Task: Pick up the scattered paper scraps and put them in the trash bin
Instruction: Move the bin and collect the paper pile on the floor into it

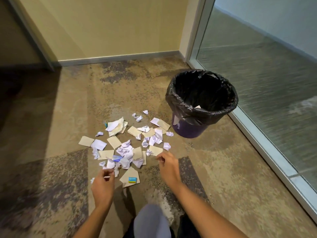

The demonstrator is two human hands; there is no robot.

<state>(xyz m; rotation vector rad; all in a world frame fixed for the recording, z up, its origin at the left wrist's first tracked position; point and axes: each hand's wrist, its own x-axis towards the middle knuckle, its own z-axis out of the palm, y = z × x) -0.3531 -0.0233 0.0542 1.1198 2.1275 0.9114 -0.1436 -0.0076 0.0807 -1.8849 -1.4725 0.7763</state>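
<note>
Here we are, looking down at a mottled brown carpet floor [51, 134], and the paper scraps [127, 145] are spread in one loose heap right in the middle of it: white crumpled bits mixed with flat tan pieces. At the heap's 6 o'clock edge lies a larger tan card [127, 176] with a small blue-and-yellow slip [133, 179] on top.

The trash bin [188, 131] stands upright at about 2 o'clock from the heap, just beside its outermost scraps. It is purple, lined with a black bag [181, 102] folded over the rim, and one pale scrap [198, 106] shows inside.

Left hand [103, 184] is at 7 o'clock of the heap, palm down, fingers curled in toward the thumb. There is a pale sliver at the fingertips, but with the blur I cannot tell whether it is pinched or simply lying beneath.

Right hand [169, 167] is at 4 o'clock of the heap, fingers bent with the tips drawn together, just beside a flat tan scrap [155, 150]. Whether it has hold of anything, I cannot tell.

A grey-trousered knee [151, 219] sits at the bottom between the forearms. A yellow wall [103, 23] closes off 12 o'clock, and a frosted glass panel [265, 74] runs along 3 o'clock.
</note>
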